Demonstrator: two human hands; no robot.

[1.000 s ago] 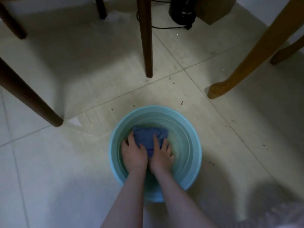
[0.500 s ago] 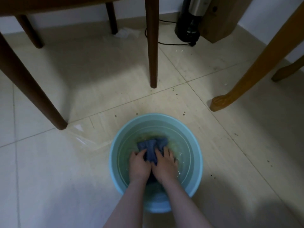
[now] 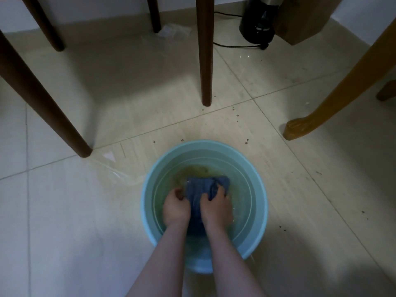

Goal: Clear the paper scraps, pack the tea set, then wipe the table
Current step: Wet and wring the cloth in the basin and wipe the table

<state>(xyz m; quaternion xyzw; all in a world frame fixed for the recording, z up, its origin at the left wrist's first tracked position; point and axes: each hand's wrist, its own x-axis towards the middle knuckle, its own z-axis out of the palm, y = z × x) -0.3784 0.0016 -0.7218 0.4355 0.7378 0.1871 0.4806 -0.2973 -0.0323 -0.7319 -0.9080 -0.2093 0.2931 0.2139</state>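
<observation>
A single wide-angle view is taken from the person's head, aimed forward and steeply down at the tiled floor [image 3: 64, 221]. The basin [image 3: 204, 143] is seen close, below centre, with the left hand [image 3: 176, 207] and right hand [image 3: 216, 207] entering from the bottom edge. Furniture legs [image 3: 204, 61] are caught along the top.

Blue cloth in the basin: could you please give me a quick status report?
Both left hand and right hand grip blue cloth. Cloth in murky water inside basin. Wooden leg beyond, clear of basin.
</observation>
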